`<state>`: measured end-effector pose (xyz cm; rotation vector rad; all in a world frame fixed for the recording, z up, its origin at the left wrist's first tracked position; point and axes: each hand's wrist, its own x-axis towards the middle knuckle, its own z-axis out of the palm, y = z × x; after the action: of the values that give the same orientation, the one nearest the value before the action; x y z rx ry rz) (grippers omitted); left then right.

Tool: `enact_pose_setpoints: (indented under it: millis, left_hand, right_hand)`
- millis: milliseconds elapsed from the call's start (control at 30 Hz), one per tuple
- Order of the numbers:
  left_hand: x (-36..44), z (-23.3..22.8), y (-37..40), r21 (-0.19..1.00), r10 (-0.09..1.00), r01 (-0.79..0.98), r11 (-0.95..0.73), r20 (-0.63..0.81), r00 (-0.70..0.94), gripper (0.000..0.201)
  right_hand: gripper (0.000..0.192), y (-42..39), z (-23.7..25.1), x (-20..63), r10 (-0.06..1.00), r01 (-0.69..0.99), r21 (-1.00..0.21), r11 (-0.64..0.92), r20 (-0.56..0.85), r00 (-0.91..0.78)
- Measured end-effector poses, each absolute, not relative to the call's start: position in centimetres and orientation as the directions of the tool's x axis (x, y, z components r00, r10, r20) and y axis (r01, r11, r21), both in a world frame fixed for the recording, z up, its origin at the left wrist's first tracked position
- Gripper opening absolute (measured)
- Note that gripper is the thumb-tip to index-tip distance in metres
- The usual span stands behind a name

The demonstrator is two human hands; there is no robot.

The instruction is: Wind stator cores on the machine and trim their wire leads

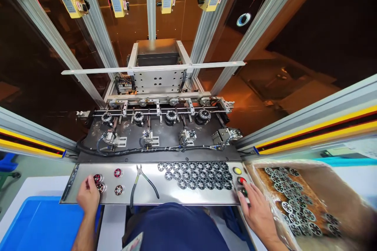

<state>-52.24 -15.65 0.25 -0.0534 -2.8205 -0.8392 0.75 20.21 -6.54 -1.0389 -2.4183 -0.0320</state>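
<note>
Item: small round wound cores with red centres (pixel 118 173), four on the left end of my steel shelf (pixel 165 194). My left hand (pixel 87 196) rests curled over the two nearest the shelf's left end, fingertips on them, not yet closed around either. They look like rigid metal, dense for their size, with fine windings that I judge easy to nick; best taken by the outer rim, thumb and forefinger, clear of the wire.

Item: my right hand (pixel 257 208), open and flat, fingers by the green button (pixel 244 192) under the red button (pixel 241 180) and yellow button (pixel 237 171).

Item: bare silver cores (pixel 200 175), laid in rows mid-shelf.

Item: pliers (pixel 141 182), lying between the two groups.

Item: cardboard box (pixel 338 200) at my right, holding more cores.

Item: blue bin (pixel 41 223), lower left.

Item: machine fixture (pixel 165 119) with four stations beyond the shelf.
</note>
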Motion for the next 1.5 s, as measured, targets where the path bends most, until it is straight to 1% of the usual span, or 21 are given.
enact_pose_setpoints:
  millis: [100, 200, 400, 633, 800, 1033, 1233, 1300, 1367, 1433, 1500]
  left_hand:
    - [-52.3, 0.4, -15.5, 0.538, -0.029, 0.086, 0.839, 0.202, -0.979, 0.036]
    - [-52.3, 0.4, -15.4, 0.537, -0.038, 0.077, 0.84, 0.201, -0.979, 0.039]
    - [-52.4, 0.2, -15.5, 0.539, -0.042, 0.066, 0.84, 0.186, -0.982, 0.04]
    - [-52.4, 0.3, -15.7, 0.533, -0.03, 0.074, 0.843, 0.183, -0.983, 0.041]
    - [-52.4, 0.4, -15.7, 0.531, -0.029, 0.07, 0.845, 0.176, -0.984, 0.04]
    - [-52.3, 0.5, -15.7, 0.531, -0.033, 0.062, 0.845, 0.168, -0.985, 0.039]
    - [-52.1, 0.7, -15.8, 0.551, -0.037, 0.068, 0.832, 0.176, -0.984, 0.04]
    - [-51.8, 0.7, -15.9, 0.573, -0.036, 0.075, 0.816, 0.181, -0.983, 0.041]
    - [-51.5, 0.8, -16.3, 0.603, -0.036, 0.085, 0.793, 0.187, -0.982, 0.042]
    - [-51.0, 1.0, -16.9, 0.636, -0.038, 0.1, 0.765, 0.199, -0.979, 0.042]
    - [-50.5, 1.6, -17.6, 0.66, -0.04, 0.123, 0.742, 0.225, -0.973, 0.042]
  right_hand:
    - [0.051, 20.7, -6.5, 0.8, 0.703, 0.711, -0.189, 0.677, 0.452, -0.549]
    - [0.049, 20.9, -6.5, 0.7, 0.706, 0.714, -0.196, 0.672, 0.459, -0.539]
    - [0.051, 20.7, -6.3, 0.6, 0.708, 0.723, -0.176, 0.668, 0.451, -0.544]
    - [0.053, 21.1, -7.0, 0.9, 0.739, 0.747, -0.192, 0.637, 0.427, -0.521]
    - [0.053, 21.2, -6.9, 1.1, 0.727, 0.737, -0.182, 0.651, 0.426, -0.538]
    - [0.051, 21.8, -6.7, 1.4, 0.737, 0.722, -0.216, 0.658, 0.386, -0.556]
    - [0.05, 23.3, -6.9, 2.6, 0.702, 0.696, -0.163, 0.7, 0.34, -0.626]
    - [0.048, 23.8, -6.0, 2.7, 0.66, 0.654, -0.149, 0.742, 0.337, -0.672]
    - [0.045, 24.3, -3.9, 1.5, 0.624, 0.613, -0.154, 0.775, 0.34, -0.704]
    - [0.04, 24.6, -0.2, -1.7, 0.602, 0.584, -0.175, 0.792, 0.376, -0.704]
    - [0.035, 24.6, 4.7, -7.3, 0.55, 0.521, -0.207, 0.828, 0.474, -0.688]
